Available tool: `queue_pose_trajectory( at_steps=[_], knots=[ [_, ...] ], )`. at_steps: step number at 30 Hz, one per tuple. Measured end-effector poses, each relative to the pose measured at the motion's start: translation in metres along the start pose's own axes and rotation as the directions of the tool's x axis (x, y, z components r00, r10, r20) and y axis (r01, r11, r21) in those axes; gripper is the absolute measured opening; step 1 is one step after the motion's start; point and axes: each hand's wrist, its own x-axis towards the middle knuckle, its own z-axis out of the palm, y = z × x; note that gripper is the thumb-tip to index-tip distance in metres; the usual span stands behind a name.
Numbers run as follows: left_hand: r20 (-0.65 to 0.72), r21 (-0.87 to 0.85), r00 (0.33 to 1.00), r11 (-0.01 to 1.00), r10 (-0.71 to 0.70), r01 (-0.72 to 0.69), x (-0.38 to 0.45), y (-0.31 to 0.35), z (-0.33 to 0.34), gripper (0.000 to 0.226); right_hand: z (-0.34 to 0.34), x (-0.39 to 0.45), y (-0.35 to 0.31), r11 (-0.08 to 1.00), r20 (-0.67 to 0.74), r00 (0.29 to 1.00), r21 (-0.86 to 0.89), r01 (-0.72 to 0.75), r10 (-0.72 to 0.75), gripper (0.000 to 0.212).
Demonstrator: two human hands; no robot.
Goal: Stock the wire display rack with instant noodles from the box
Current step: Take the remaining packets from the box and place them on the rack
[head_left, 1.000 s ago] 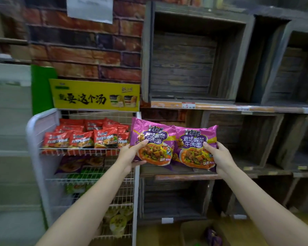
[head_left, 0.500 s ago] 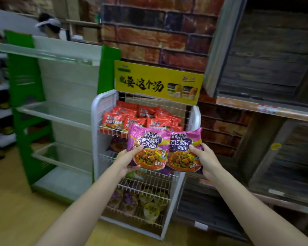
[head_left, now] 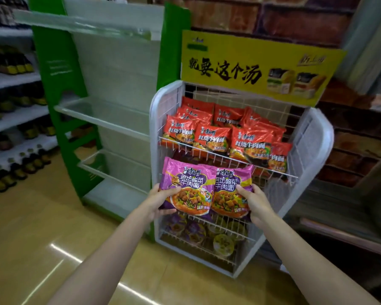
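**Ana:** Right, starting far out past the left-hand fingers: white store shelves [head_left: 13,80] with dark bottles [head_left: 13,64] in rows, too blurred to read any label.

**Ben:** And closer in, a green-framed shelf unit [head_left: 53,84] with pale shelves, standing just beside the wire display rack [head_left: 315,137].

**Ana:** Now the left hand [head_left: 161,200]. Its thumb lies across the front of a purple noodle packet [head_left: 186,186] and the other fingers curl behind it, so it's gripping that pack at the lower left corner.

**Ben:** Look just to the right and there's a second purple packet [head_left: 232,190], edge touching the first. The right hand [head_left: 256,202] pinches it at the lower right corner, thumb on the front.

**Ana:** Both packs are held upright, faces toward us, in front of the rack's middle tier.

**Ben:** Above the fingers, the top tier is full of red noodle packets [head_left: 213,137], leaning against the front wire. Higher still, a yellow sign [head_left: 251,67] with black characters caps the rack.

**Ana:** Below the fingers, the lowest tier holds cup noodles [head_left: 223,244], lids up, and more purple shows behind the held packs, though I can't make out what it is.

**Ben:** Beyond the right-hand fingers, a brick wall [head_left: 350,155] and dark wooden shelving [head_left: 339,227]. Underneath it all, glossy yellow floor [head_left: 42,238].
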Motion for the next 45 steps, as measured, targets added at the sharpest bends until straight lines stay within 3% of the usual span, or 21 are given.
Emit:
queue_pose_trajectory(
  at_steps=[9, 15, 21, 24, 28, 30, 34, 36, 39, 41, 42, 45],
  knots=[
    [-0.100, 0.037, 0.992, 0.996, -0.077, 0.081, 0.085, -0.037, -0.010, 0.051, 0.013, 0.084, 0.071, 0.992, -0.023, 0.995, 0.086, -0.098, 0.100, 0.029],
    [-0.133, 0.042, 0.990, 0.998, -0.042, 0.048, 0.183, -0.062, 0.000, 0.041, 0.012, 0.183, 0.121, 0.979, -0.039, 0.993, 0.175, -0.102, 0.111, 0.014],
    [-0.115, 0.082, 0.992, 0.996, 0.046, -0.036, 0.277, -0.064, 0.012, 0.023, 0.014, 0.281, 0.147, 0.971, -0.073, 0.993, 0.229, -0.072, 0.091, 0.040],
    [-0.124, 0.060, 0.990, 0.996, 0.067, -0.060, 0.320, -0.063, 0.018, 0.018, 0.019, 0.325, 0.154, 0.973, -0.106, 0.990, 0.218, -0.072, 0.097, 0.042],
    [-0.161, 0.023, 0.982, 0.996, 0.094, -0.092, 0.361, -0.061, 0.019, 0.015, 0.033, 0.364, 0.158, 0.964, -0.027, 0.993, 0.245, -0.105, 0.115, 0.021],
    [-0.139, 0.049, 0.985, 0.994, 0.107, -0.101, 0.372, -0.056, 0.018, 0.020, 0.038, 0.378, 0.157, 0.968, -0.012, 0.996, 0.239, -0.079, 0.085, 0.015],
    [-0.078, 0.172, 0.988, 0.978, 0.134, -0.118, 0.388, -0.047, 0.019, 0.036, 0.041, 0.399, 0.157, 0.981, -0.046, 0.998, 0.192, -0.032, 0.041, 0.033],
    [-0.086, 0.402, 0.962, 0.893, 0.259, -0.205, 0.401, -0.043, 0.017, 0.032, 0.044, 0.408, 0.154, 0.978, -0.073, 0.997, 0.211, 0.009, 0.007, 0.037],
    [-0.048, 0.864, 0.914, 0.476, 0.404, -0.165, 0.420, -0.037, 0.008, 0.040, 0.044, 0.421, 0.151, 0.983, -0.117, 0.987, 0.136, 0.123, -0.107, 0.038],
    [-0.048, 0.964, 0.901, 0.256, 0.432, -0.071, 0.425, -0.040, 0.005, 0.047, 0.042, 0.427, 0.151, 0.977, -0.182, 0.961, -0.096, 0.192, -0.207, 0.043],
    [-0.058, 0.977, 0.884, 0.210, 0.464, -0.046, 0.426, -0.042, 0.005, 0.053, 0.039, 0.428, 0.151, 0.950, -0.225, 0.939, -0.230, 0.210, -0.262, 0.045],
    [-0.102, 0.976, 0.816, 0.215, 0.569, -0.027, 0.409, -0.049, 0.016, 0.064, 0.034, 0.420, 0.155, 0.852, -0.259, 0.902, -0.490, 0.186, -0.346, 0.052]
  ],
)
